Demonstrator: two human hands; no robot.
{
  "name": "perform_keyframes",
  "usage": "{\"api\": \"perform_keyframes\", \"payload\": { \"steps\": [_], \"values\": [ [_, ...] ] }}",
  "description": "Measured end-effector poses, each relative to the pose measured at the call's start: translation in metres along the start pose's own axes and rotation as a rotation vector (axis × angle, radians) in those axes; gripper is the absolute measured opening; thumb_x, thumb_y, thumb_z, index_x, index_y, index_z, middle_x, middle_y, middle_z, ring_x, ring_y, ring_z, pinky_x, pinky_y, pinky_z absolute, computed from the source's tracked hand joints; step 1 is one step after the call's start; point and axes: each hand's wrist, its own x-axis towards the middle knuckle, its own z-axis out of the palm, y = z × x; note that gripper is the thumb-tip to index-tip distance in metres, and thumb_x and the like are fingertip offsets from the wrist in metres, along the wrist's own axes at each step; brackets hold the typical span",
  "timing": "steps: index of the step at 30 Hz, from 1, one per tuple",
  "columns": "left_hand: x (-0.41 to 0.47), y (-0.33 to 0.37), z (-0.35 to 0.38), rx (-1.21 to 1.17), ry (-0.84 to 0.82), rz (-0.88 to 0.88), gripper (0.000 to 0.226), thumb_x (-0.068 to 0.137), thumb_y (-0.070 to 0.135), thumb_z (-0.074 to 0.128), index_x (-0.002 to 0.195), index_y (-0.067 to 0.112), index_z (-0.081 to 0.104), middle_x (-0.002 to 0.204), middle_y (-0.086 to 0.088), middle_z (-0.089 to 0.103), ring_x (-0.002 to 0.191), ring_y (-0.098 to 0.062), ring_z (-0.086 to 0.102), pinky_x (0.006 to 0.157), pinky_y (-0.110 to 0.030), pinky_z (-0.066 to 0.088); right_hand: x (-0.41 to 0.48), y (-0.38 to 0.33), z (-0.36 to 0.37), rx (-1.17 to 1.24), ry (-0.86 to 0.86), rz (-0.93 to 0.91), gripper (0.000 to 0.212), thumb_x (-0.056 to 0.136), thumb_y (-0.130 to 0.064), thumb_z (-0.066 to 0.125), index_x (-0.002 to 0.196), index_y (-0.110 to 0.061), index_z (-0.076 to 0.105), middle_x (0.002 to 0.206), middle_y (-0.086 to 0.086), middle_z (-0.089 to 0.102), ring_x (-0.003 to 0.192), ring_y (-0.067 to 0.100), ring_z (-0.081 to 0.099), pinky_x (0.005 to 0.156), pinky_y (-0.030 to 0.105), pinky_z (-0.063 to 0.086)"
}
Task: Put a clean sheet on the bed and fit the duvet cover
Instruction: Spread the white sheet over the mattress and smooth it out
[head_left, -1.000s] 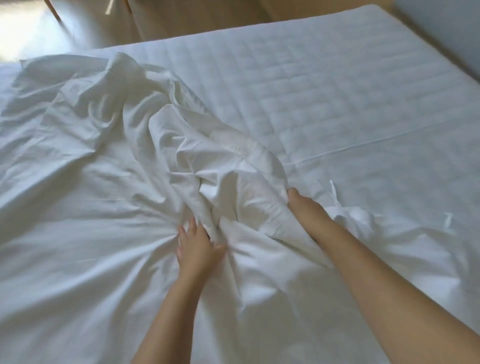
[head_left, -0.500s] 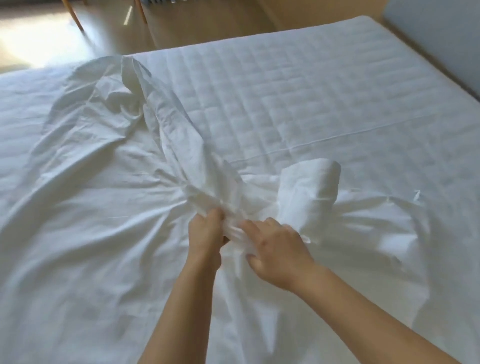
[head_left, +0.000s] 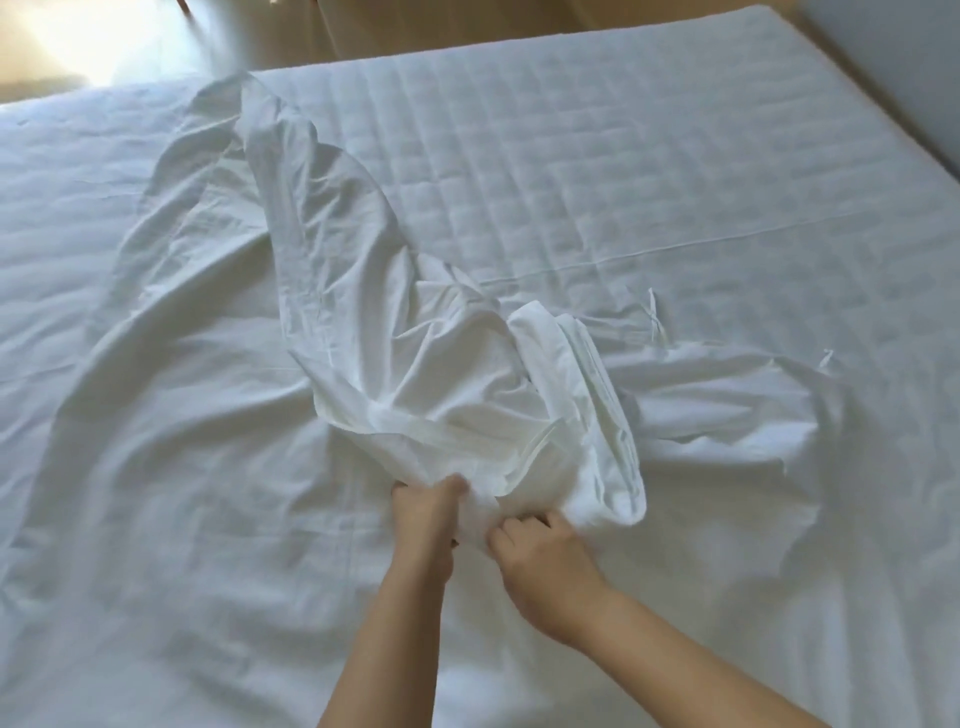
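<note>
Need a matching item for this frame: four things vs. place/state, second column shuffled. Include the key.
Things:
1. left hand
2. quilted mattress
3. fabric tie
4. tan floor

Places/states:
A. beyond the bed's far edge
B. uncovered on the far right part of the bed
C. grips the bunched white fabric next to the right hand
D. lies loose at the fabric's edge, right of the bunch

Pairs: 1-C, 2-B, 3-D, 4-A
</note>
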Motion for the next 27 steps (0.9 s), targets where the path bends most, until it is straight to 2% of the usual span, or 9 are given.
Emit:
{"api": "perform_keyframes", "payload": {
  "steps": [2,5,7,9,11,15,18,22,27],
  "values": [
    [0.004,-0.003,-0.014,-0.095,0.079,-0.06,0.018,0.076,-0.001,0.051,0.093,0.003,0.054,0.079,-0.011,0.054,0.065,-0.025,0.052,0.055,-0.03,0.04,-0.007,0.016,-0.005,0.024,0.048,-0.042,0.037,0.051,-0.033,0.078,0.085,-0.022,0.069,0.082,-0.005,0.066,0.076,0.016,0.064,0.076,0.027,0.052],
    [0.006,-0.002,-0.039,-0.192,0.269,0.045,0.007,0.075,0.002,0.048,0.072,0.007,0.051,0.063,-0.007,0.049,0.043,-0.016,0.05,0.041,-0.018,0.034,-0.01,0.046,-0.016,0.026,0.127,0.101,0.075,0.048,-0.047,0.081,0.112,-0.016,0.057,0.111,0.009,0.064,0.109,0.028,0.053,0.096,0.045,0.041],
    [0.001,-0.002,-0.044,-0.057,0.346,0.156,0.015,0.078,0.015,0.053,0.088,0.005,0.058,0.078,-0.012,0.06,0.066,-0.021,0.062,0.053,-0.025,0.048,-0.008,0.062,-0.023,-0.02,-0.044,0.228,0.093,0.058,-0.056,0.077,0.133,-0.018,0.038,0.137,0.016,0.045,0.128,0.032,0.039,0.1,0.054,0.035],
    [-0.006,-0.008,-0.035,0.255,0.349,0.137,0.048,0.085,0.023,0.054,0.127,0.001,0.045,0.121,-0.019,0.054,0.106,-0.035,0.054,0.086,-0.041,0.048,-0.004,0.067,-0.017,-0.004,-0.272,0.235,0.07,0.082,-0.041,0.061,0.141,-0.02,0.027,0.146,0.01,0.027,0.134,0.027,0.028,0.099,0.043,0.032],
    [-0.022,-0.016,-0.013,0.619,0.423,0.196,0.075,0.087,0.025,0.054,0.147,0.006,0.014,0.148,-0.018,0.023,0.131,-0.036,0.03,0.105,-0.047,0.032,-0.006,0.065,-0.006,0.01,-0.287,0.146,0.041,0.09,-0.014,0.046,0.13,-0.015,0.037,0.134,0.007,0.038,0.122,0.026,0.036,0.08,0.034,0.039],
    [-0.042,-0.021,0.05,1.081,0.202,0.727,0.068,0.089,0.039,0.051,0.147,0.016,0.025,0.149,-0.004,0.03,0.139,-0.023,0.02,0.111,-0.039,0.018,-0.018,0.072,0.006,0.159,-0.24,-0.017,0.036,0.094,-0.009,0.037,0.13,-0.013,0.043,0.125,0.008,0.046,0.113,0.029,0.044,0.07,0.033,0.034],
    [-0.046,-0.022,0.092,1.26,0.002,0.641,0.061,0.086,0.052,0.05,0.135,0.017,0.039,0.131,-0.007,0.044,0.124,-0.028,0.037,0.104,-0.037,0.025,-0.033,0.105,0.0,0.312,-0.183,-0.131,0.035,0.095,-0.016,0.042,0.126,-0.006,0.052,0.12,0.016,0.054,0.106,0.032,0.051,0.075,0.033,0.039],
    [-0.043,-0.029,0.114,1.493,0.109,0.494,0.095,0.073,0.081,0.042,0.143,0.018,0.024,0.139,-0.011,0.034,0.128,-0.031,0.035,0.105,-0.044,0.026,-0.045,0.166,-0.002,0.439,-0.111,-0.07,0.016,0.085,-0.009,0.051,0.093,-0.001,0.062,0.097,0.015,0.06,0.095,0.033,0.052,0.078,0.04,0.044],
    [-0.051,-0.059,0.113,1.625,0.234,0.038,0.116,0.066,0.078,0.054,0.149,0.023,-0.006,0.146,-0.008,0.031,0.129,-0.034,0.04,0.103,-0.057,0.027,-0.023,0.232,0.008,0.413,0.07,0.286,0.035,0.084,-0.014,0.06,0.117,-0.003,0.057,0.118,0.012,0.056,0.113,0.032,0.047,0.094,0.039,0.031]
  ]
}}
